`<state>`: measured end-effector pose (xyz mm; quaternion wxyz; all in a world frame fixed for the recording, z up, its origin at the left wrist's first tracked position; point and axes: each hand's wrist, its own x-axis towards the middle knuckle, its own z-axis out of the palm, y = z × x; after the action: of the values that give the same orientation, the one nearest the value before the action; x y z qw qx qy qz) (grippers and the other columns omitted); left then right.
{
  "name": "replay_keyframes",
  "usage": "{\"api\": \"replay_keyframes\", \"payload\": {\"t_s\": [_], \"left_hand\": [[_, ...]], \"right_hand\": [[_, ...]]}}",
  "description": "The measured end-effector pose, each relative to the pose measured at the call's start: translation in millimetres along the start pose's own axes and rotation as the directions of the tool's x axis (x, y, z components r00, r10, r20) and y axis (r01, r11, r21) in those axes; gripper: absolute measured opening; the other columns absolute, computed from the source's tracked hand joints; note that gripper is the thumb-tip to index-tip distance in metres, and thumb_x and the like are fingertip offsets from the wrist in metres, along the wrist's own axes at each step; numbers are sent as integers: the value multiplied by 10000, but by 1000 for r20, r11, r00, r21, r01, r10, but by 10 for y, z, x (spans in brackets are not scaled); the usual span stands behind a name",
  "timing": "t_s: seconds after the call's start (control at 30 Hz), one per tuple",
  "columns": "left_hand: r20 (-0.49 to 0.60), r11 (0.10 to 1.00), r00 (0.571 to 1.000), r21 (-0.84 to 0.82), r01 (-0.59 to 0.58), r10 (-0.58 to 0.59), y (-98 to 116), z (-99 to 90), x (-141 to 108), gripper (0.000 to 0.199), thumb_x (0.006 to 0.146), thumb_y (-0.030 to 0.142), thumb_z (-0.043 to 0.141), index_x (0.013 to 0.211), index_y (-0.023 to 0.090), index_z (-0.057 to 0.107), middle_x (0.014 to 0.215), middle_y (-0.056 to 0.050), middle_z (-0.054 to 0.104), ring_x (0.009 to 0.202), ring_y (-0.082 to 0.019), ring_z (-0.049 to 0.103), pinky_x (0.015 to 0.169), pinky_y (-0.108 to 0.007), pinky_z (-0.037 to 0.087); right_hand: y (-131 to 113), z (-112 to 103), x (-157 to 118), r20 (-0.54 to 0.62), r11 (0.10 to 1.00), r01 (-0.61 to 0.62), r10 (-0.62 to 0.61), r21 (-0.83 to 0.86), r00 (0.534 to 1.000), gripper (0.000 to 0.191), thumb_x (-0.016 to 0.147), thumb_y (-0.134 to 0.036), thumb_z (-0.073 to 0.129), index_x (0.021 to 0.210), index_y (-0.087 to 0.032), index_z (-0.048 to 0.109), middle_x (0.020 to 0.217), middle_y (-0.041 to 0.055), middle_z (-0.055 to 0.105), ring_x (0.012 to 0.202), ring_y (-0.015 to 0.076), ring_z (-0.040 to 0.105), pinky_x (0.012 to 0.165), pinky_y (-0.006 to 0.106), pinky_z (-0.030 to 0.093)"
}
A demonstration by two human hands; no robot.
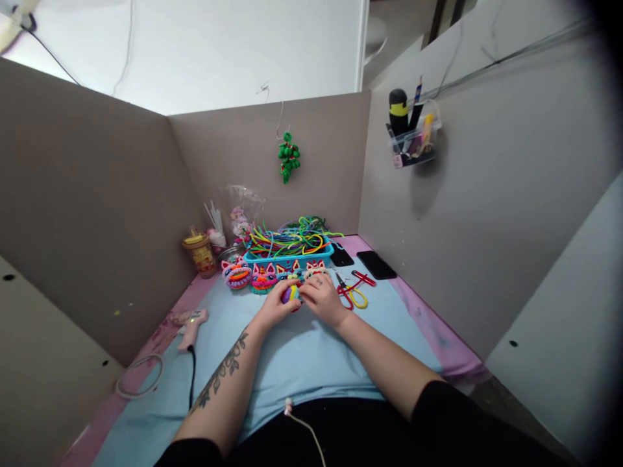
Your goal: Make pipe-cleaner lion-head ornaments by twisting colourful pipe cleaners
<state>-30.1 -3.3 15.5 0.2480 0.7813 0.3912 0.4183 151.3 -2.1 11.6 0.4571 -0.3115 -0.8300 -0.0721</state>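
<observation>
Blue cloth (321,370) is covering most of the desk (450,340), with pink showing along the left and right edges. From the head view, both bare hands are meeting near the desk's middle, towards its far edge. The left hand (278,303) is closing round a small striped piece (292,294), apparently keeping it steady and turned towards the other hand. The right hand (321,299) is resting its bent fingertips at the piece's right side, perhaps for finer work; whether they are pinching part of it, I cannot tell.

Along the far edge, a blue tray (292,261) is holding loose coloured strands (287,243), probably for easy reach. Four toy heads (263,279) are lining its near side, perhaps set there to leave the near edge free. Scissors (348,287) are lying just beyond the right hand, a phone (376,265) is lying by the right edge, and a glue gun (193,329) is lying towards the left edge, its cord leading to the near edge.

The piece itself is showing bands of purple, yellow and turquoise, with a little red underneath; fingers are hiding the remainder
</observation>
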Motion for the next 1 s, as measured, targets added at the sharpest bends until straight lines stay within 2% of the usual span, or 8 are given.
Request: {"api": "replay_keyframes", "payload": {"t_s": [0.23, 0.4, 0.47, 0.53, 0.63, 0.7, 0.87, 1.0], "left_hand": [[2, 998, 998, 19, -62, 62, -16, -16, -1, 469, 702, 342, 691, 1139, 210, 585, 1140, -93, 597, 1068, -235, 550, 954, -402, 412], [-55, 996, 995, 39, -80, 82, -24, -15, -2, 488, 703, 353, 695, 1156, 220, 569, 1173, -98, 581, 1107, -241, 526, 971, -424, 397], [-86, 989, 987, 57, -135, 139, -17, -10, -2, 508, 705, 359, 697, 1172, 219, 554, 1188, -105, 570, 1131, -245, 506, 986, -429, 380], [-105, 979, 975, 84, -188, 196, -6, -3, -3, 513, 712, 363, 692, 1182, 220, 543, 1195, -109, 559, 1146, -247, 489, 993, -430, 371], [-84, 964, 965, 123, -238, 249, 5, 14, -8, 491, 728, 368, 676, 1177, 226, 537, 1209, -111, 533, 1159, -244, 476, 987, -422, 377], [-102, 955, 960, 174, -240, 260, -3, 29, -14, 481, 744, 360, 660, 1186, 227, 523, 1242, -115, 496, 1180, -241, 455, 990, -416, 373], [-323, 923, 916, 369, -111, 240, -55, 71, -32, 221, 763, 345, 631, 933, 207, 601, 1002, -82, 543, 991, -221, 523, 874, -383, 432], [-333, 899, 914, 433, -71, 232, -35, 109, -49, 114, 822, 309, 549, 819, 209, 603, 821, -47, 563, 808, -188, 540, 751, -333, 444]], "right_hand": [[3, -6, 1, -33, 996, -54, 57, 65, 998, 113, 833, -228, 561, 850, -243, 671, 897, 52, 613, 927, 221, 481, 887, 412, 347], [37, 56, 27, -86, 890, -282, 332, 358, 939, 147, 765, -263, 625, 904, -227, 654, 957, 62, 566, 943, 214, 513, 856, 389, 414], [45, 116, 33, -25, 729, -427, 519, 535, 855, 254, 718, -302, 652, 951, -209, 613, 984, 62, 557, 906, 202, 533, 786, 358, 452], [47, 180, 36, 185, 459, -549, 626, 698, 757, 284, 687, -351, 660, 914, -195, 589, 912, 44, 578, 816, 180, 553, 686, 313, 467], [36, 239, 40, 510, 41, -644, 573, 764, 641, 265, 653, -387, 674, 786, -181, 573, 735, 2, 582, 658, 135, 549, 584, 257, 442], [23, 247, 47, 574, -98, -641, 562, 761, 595, 274, 614, -377, 704, 734, -173, 565, 670, -15, 573, 595, 111, 532, 560, 236, 421], [-7, 251, 71, 459, -68, -590, 702, 804, 544, 288, 572, -379, 729, 702, -166, 584, 648, -15, 601, 571, 103, 537, 533, 213, 383], [-27, 297, 72, 396, -31, -559, 738, 829, 546, 289, 582, -382, 721, 726, -167, 593, 687, 3, 622, 607, 119, 560, 550, 219, 403]]}}
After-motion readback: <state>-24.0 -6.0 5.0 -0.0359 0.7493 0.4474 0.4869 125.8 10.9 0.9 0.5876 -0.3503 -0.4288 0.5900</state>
